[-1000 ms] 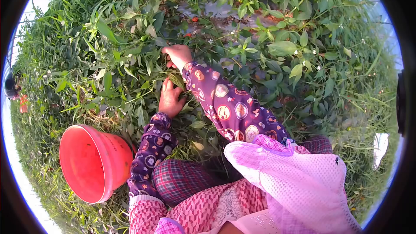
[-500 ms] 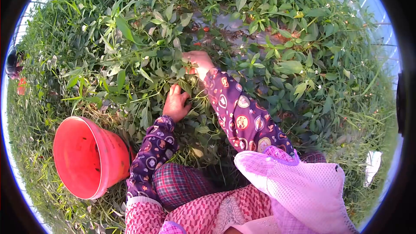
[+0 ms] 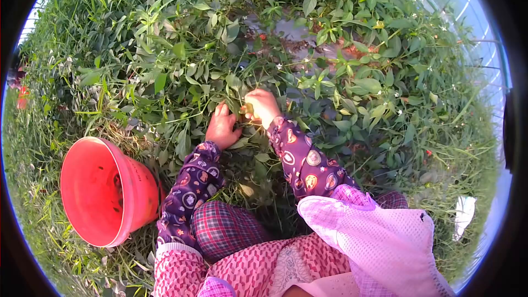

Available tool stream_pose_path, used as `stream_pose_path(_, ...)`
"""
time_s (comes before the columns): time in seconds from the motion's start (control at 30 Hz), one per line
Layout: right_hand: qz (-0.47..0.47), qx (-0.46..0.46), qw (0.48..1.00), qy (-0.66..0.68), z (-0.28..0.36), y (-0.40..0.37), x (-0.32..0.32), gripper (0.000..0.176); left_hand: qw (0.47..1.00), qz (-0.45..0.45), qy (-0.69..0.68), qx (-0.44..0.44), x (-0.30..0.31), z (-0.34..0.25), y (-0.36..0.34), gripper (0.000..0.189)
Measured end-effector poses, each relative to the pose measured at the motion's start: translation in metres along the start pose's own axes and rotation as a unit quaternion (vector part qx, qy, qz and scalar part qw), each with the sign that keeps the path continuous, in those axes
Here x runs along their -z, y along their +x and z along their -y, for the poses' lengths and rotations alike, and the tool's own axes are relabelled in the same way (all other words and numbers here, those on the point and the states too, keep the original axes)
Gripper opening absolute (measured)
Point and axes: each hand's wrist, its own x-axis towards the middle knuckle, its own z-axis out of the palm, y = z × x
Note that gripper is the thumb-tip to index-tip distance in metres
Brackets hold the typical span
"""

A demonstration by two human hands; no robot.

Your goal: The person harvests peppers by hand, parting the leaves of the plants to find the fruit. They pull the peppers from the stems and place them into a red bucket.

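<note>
Leafy pepper plants (image 3: 209, 66) with small white flowers fill the ground in front of me. My right hand (image 3: 263, 105) is among the leaves, its fingers pinched round a small yellow-green thing (image 3: 249, 111) that they partly hide. Just left of it and lower, my left hand (image 3: 223, 128) rests at the stems, thumb apart and fingers stretched toward the leaves, with their tips among the foliage. A small red pepper (image 3: 262, 37) shows beyond the right hand. By my left arm, a red bucket (image 3: 125, 173) leans in the grass with its mouth toward me; dark specks show inside.
Dark plastic sheeting (image 3: 291, 28) shows between the plants farther off. A white scrap (image 3: 465, 217) lies in the grass at right. Pink mesh cloth (image 3: 374, 236) hangs in front of my right upper arm. Greenhouse ribs (image 3: 473, 0) curve at the upper right.
My right hand has drawn back toward me and slightly right, down beside the left hand. The left hand has barely shifted. The bucket appears slightly farther left and higher in view.
</note>
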Motion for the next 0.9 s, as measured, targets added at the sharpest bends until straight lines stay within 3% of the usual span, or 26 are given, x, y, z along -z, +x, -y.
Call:
stream_pose_path(0.03,0.075,-0.044,0.994,0.071,0.011,-0.012,0.011,0.027,1.0,-0.019,-0.002,-0.013,-0.001,0.0,-0.001,0.035)
stream_pose_path(0.13,0.064,-0.092,0.973,0.199,0.029,-0.033,0.004,0.033,0.998,-0.047,0.008,-0.036,-0.006,0.003,-0.002,0.033)
stream_pose_path(0.17,0.043,-0.099,0.976,0.189,0.045,-0.049,-0.013,0.031,0.999,-0.021,0.03,-0.011,-0.007,0.004,-0.001,0.032)
stream_pose_path(0.2,0.045,-0.077,0.985,0.148,0.055,-0.059,-0.033,0.026,0.995,-0.033,-0.095,-0.015,-0.028,0.021,0.002,0.033)
stream_pose_path(0.23,0.083,-0.022,0.989,0.123,0.059,-0.069,-0.059,0.021,0.995,-0.041,-0.083,-0.025,-0.04,0.036,0.004,0.034)
stream_pose_path(0.3,0.2,-0.012,0.97,0.14,0.087,-0.111,-0.127,0.022,0.997,-0.057,-0.011,-0.048,-0.044,0.04,0.007,0.035)
stream_pose_path(0.33,0.295,0.024,0.945,0.141,0.094,-0.128,-0.163,0.041,0.995,-0.067,0.048,-0.06,-0.034,0.029,0.007,0.036)
stream_pose_path(0.4,0.42,0.11,0.898,0.075,0.111,-0.17,-0.206,0.079,0.996,-0.067,0.012,-0.06,-0.016,0.006,0.002,0.035)
stream_pose_path(0.43,0.415,0.187,0.89,0.008,0.115,-0.173,-0.212,0.078,0.996,-0.068,0.011,-0.057,-0.014,0.005,0.001,0.034)
stream_pose_path(0.5,0.3,0.337,0.883,-0.133,0.108,-0.15,-0.212,0.066,0.995,-0.075,0.009,-0.069,-0.036,0.033,0.006,0.035)
stream_pose_path(0.53,0.228,0.368,0.889,-0.151,0.104,-0.134,-0.194,0.046,0.987,-0.123,0.017,-0.099,-0.063,0.066,0.015,0.039)
stream_pose_path(0.6,0.046,0.483,0.842,-0.235,0.097,-0.086,-0.132,0.023,0.97,-0.116,-0.19,-0.096,-0.043,0.037,0.015,0.043)
stream_pose_path(0.63,-0.026,0.537,0.79,-0.294,0.09,-0.052,-0.088,0.024,0.915,-0.055,-0.395,-0.056,-0.007,-0.01,0.007,0.045)
stream_pose_path(0.67,-0.103,0.569,0.739,-0.346,0.087,-0.026,-0.037,0.024,0.994,-0.074,0.016,-0.076,-0.012,0.004,0.0,0.044)
stream_pose_path(0.73,-0.269,0.418,0.618,-0.609,0.075,-0.014,0.058,0.046,0.991,-0.096,-0.021,-0.087,-0.022,0.015,0.002,0.039)
stream_pose_path(0.77,-0.264,0.231,0.695,-0.627,0.059,-0.009,0.092,0.066,0.991,-0.098,-0.029,-0.087,-0.023,0.017,0.003,0.039)
stream_pose_path(0.8,-0.171,0.055,0.802,-0.569,0.061,-0.024,0.104,0.074,0.991,-0.096,-0.029,-0.086,-0.022,0.018,0.003,0.039)
stream_pose_path(0.87,-0.098,0.099,0.839,-0.526,0.012,-0.031,0.107,0.071,0.991,-0.087,-0.086,-0.049,-0.023,0.02,0.002,0.036)
stream_pose_path(0.9,-0.137,0.209,0.784,-0.569,-0.021,-0.041,0.09,0.068,0.989,-0.084,-0.108,-0.055,-0.019,0.018,0.002,0.03)
